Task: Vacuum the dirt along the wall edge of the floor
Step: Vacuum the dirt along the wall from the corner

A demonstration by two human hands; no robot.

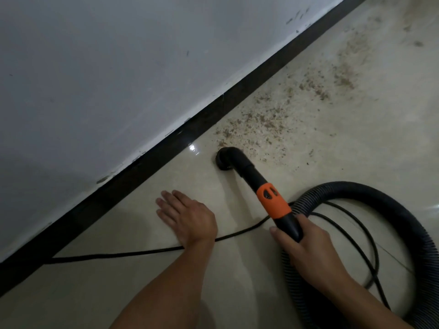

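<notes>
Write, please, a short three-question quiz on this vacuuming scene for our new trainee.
1. True or false: the left hand lies flat on the floor.
2. What does the right hand grip? A: a broom. B: the vacuum handle. C: a rag.
3. Fill the gap: the dirt spreads beyond the nozzle, along the black ____ at the foot of the wall.

Key: 1 true; 2 B; 3 baseboard.
</notes>
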